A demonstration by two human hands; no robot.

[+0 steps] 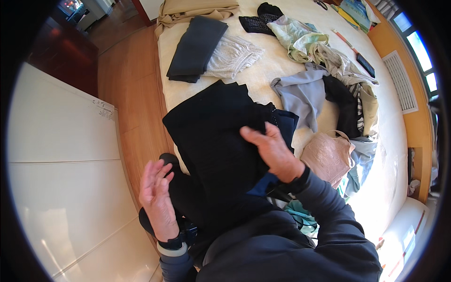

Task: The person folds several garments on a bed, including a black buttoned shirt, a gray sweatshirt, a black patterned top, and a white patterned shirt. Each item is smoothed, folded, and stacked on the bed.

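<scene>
Your left hand [157, 202] is raised at the left, released, with its fingers spread and apart from the cloth; a white band [173, 251] circles that wrist. Your right hand [277, 152] is over the right side of a large, folded black fabric garment [211, 136]. Its thumb and forefinger are parted with nothing pinched between them; you look released there too, though the hand is slightly blurred and I cannot tell whether it touches the fabric.

The black garment lies in front of you, its far part over the near left part of a bed with a cream cover [260, 87] and its near part toward your lap. Dark blue cloth [287, 123] shows just beside it, at its right edge.

Beyond the garment, a folded dark grey cloth [195, 49] partly covers a pale, finely patterned cloth with a gathered edge [237, 56]. A tan cloth [199, 11] lies at the bed's far left corner. To your right are a smooth grey cloth [303, 94], a crumpled pale green patterned cloth [298, 40] and a pink lace bra [326, 155], which is near your right forearm. A long-handled brush with a dark head [365, 65] lies farther off at the right. Crumpled teal cloth [303, 218] shows below your right forearm. Left of the bed, you have brown wooden flooring [134, 94] and glossy white panels [61, 127].
</scene>
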